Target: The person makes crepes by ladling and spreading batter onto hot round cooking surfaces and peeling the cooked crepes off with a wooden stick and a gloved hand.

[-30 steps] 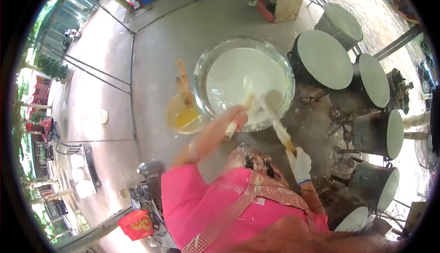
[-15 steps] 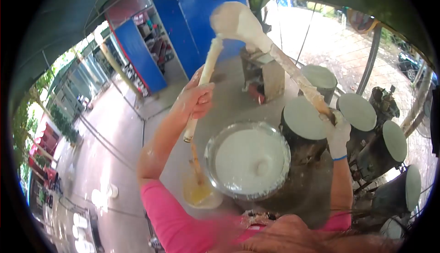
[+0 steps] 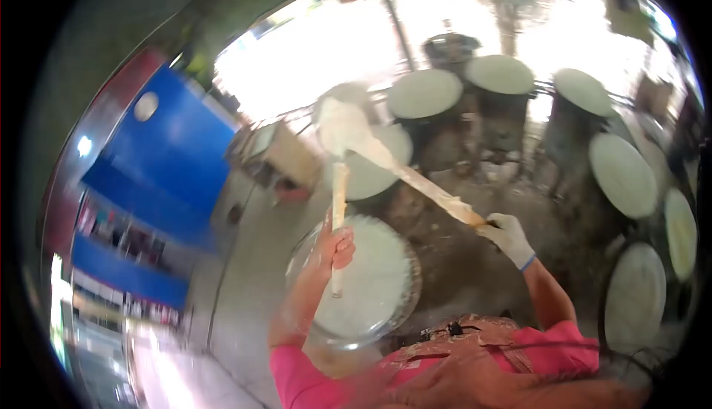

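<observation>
Ladle (image 3: 343,129), one, white-coated, clear of basin (image 3: 415,283), beyond both hands; right hand (image 3: 510,240), gloved, clenched on its handle; left hand (image 3: 332,249) gripping pale stick (image 3: 339,195); basin beneath left hand, not emptied of white liquid (image 3: 374,272)

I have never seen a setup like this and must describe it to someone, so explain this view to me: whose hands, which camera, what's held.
There is no machine here: a person is working, and the camera is worn on their head, looking forward and down. Its wide lens bends everything.

The left hand is bare and grips a pale stick. The right hand wears a white glove and holds the handle end of a long, coated ladle. The stick's top is near the ladle's bowl; blur hides whether they touch.

On the floor, a wide basin holds a whitish mixture. Around it stand dark drums with pale round tops.
</observation>
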A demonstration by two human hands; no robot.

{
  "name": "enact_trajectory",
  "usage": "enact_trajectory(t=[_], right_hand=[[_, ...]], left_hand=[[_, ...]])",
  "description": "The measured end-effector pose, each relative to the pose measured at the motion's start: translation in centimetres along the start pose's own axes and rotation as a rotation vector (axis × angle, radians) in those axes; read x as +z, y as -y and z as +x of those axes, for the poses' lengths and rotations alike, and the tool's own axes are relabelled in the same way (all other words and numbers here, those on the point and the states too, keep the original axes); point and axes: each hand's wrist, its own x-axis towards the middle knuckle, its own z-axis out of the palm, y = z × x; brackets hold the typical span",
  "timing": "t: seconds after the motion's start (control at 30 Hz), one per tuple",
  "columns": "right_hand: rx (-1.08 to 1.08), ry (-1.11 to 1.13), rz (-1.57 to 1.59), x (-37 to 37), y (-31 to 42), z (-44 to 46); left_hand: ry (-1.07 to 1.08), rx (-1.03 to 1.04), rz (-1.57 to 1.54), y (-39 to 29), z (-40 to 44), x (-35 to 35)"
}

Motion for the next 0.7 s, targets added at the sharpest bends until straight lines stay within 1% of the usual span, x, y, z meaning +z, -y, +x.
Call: enact_trajectory(t=[0.03,0.07,0.1,0.13,0.17,0.2,0.23,0.3,0.33,0.37,0.4,0.43,0.47,0.53,0.57,0.63,0.67,0.7], right_hand=[[-0.011,-0.021,0.042,-1.7,-0.5,-1.7],[-0.021,-0.063,0.031,-3.2,-2.6,-3.4],[0.033,-0.084,-0.022,-4.6,-4.4,-5.0],[0.167,-0.115,0.030,-5.7,-5.0,-7.9],[0.179,-0.201,0.030,-6.2,-8.9,-10.6],[0.294,-0.222,0.035,-7.6,-10.8,-14.6],[0.403,-0.218,0.058,-7.8,-12.5,-18.6],[0.482,-0.422,-0.279,-8.2,-17.8,-27.4],[0.620,-0.459,-0.239,-8.5,-18.2,-32.0],[0.774,-0.588,-0.191,-7.8,-17.3,-36.2],[0.783,-0.730,-0.265,-6.9,-20.0,-40.8],[0.932,-0.837,-0.402,-6.6,-21.3,-44.8],[1.086,-0.931,-0.544,-6.3,-21.6,-47.8],[1.241,-1.178,-0.394,-6.6,-19.6,-51.4],[1.303,-1.316,-0.315,-7.0,-18.1,-52.6],[1.057,-1.637,-0.269,-7.9,-15.1,-51.5],[0.909,-1.788,-0.256,-8.6,-14.2,-50.5],[0.870,-1.754,-0.353,-9.2,-14.7,-49.7]], left_hand=[[0.068,0.002,0.054,0.7,2.1,2.2],[0.250,-0.112,0.017,2.8,5.4,2.3],[0.432,-0.250,-0.028,4.5,8.5,3.3],[0.401,-0.452,-0.271,5.8,10.5,5.3],[0.326,-0.669,-0.496,7.9,12.1,7.8],[0.320,-0.672,-0.515,9.7,12.2,11.7],[0.365,-0.840,-0.684,12.7,13.8,13.7],[0.421,-1.162,-0.726,19.6,18.0,18.1],[0.478,-1.290,-0.712,23.1,19.8,20.8],[0.567,-1.332,-0.735,26.4,20.6,23.0],[0.648,-1.382,-0.716,28.9,20.4,26.6],[0.651,-1.402,-0.679,30.4,19.4,30.7],[0.670,-1.382,-0.551,31.5,18.7,34.7],[0.706,-1.482,-0.210,33.7,19.0,42.0],[0.839,-1.360,0.002,34.7,18.8,45.7],[1.112,-1.017,0.441,37.2,18.5,52.3],[1.161,-0.898,0.549,38.9,18.2,55.0],[1.203,-0.774,0.655,40.7,17.7,57.3]])
